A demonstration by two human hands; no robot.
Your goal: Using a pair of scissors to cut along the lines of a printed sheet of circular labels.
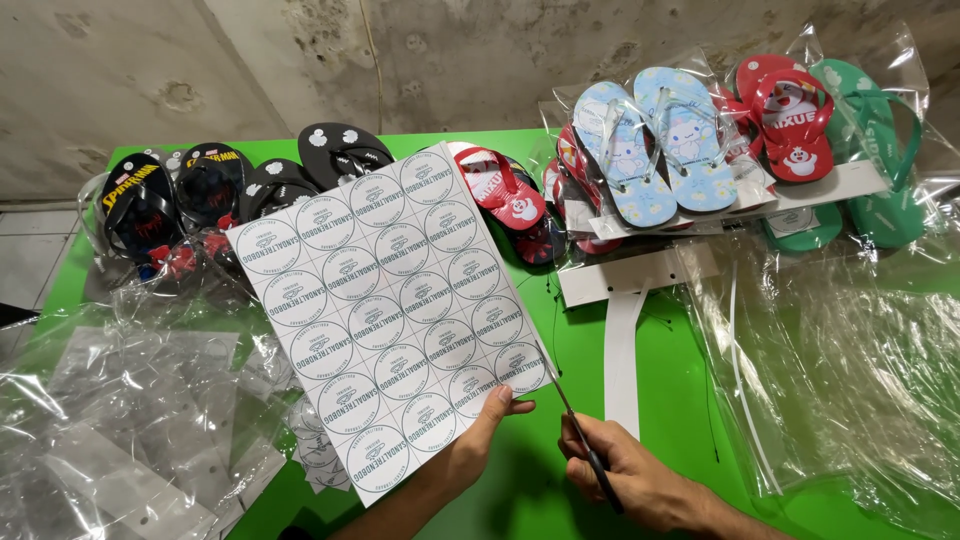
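Note:
My left hand (478, 440) pinches the near right corner of a white sheet of round printed stickers (385, 305), holding it tilted above the green table (520, 500). My right hand (630, 475) grips a pair of scissors (572, 420) by the dark handles. The thin blades point up toward the sheet's right edge, close to its lower corner.
Dark flip-flops (200, 190) lie at the back left, red ones (505, 195) in the middle, light blue (650, 140), red and green pairs in clear bags at the back right. Clear plastic bags (130, 400) cover the left, more plastic (850, 360) the right. A white card strip (622, 350) lies centre.

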